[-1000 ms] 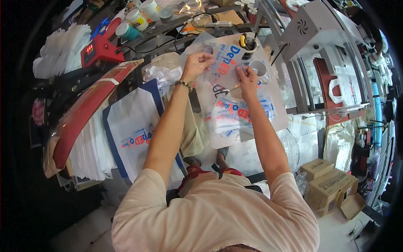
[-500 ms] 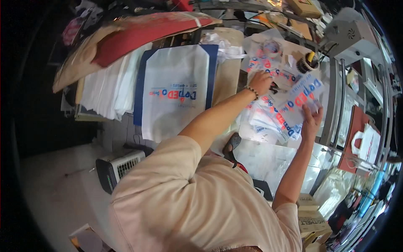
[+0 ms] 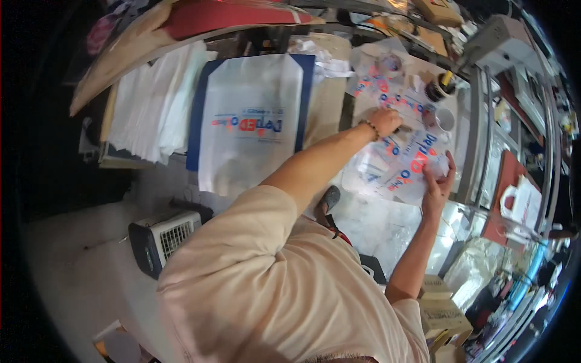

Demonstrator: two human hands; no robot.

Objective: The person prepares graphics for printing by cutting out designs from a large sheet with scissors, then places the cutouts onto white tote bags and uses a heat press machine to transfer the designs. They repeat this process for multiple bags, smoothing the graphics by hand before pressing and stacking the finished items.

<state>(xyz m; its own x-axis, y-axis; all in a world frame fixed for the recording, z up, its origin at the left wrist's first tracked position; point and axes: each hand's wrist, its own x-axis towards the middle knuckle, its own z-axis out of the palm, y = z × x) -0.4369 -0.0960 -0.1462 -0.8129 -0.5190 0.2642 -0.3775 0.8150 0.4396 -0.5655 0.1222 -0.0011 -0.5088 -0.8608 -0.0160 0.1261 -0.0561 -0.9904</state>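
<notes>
On the worktable lie several translucent white sheets with blue and red print. My left hand, with a dark beaded bracelet at the wrist, is closed over them. A small dark piece sticks out beside its fingers, too blurred to name. My right hand grips the near right edge of a printed sheet, thumb apart from the fingers. A white ring-shaped roll or cup stands just beyond that sheet. Farther back sits a roll of clear tape.
A dark holder with a yellow-handled tool stands at the back right. Left are a printed white sheet on a blue board and a white stack under a raised red-and-tan panel. Metal rails border the right; cartons stand below.
The sheet in my right hand has come down and nearer, uncovering the white ring-shaped thing. My left hand has shifted slightly right and nearer.
</notes>
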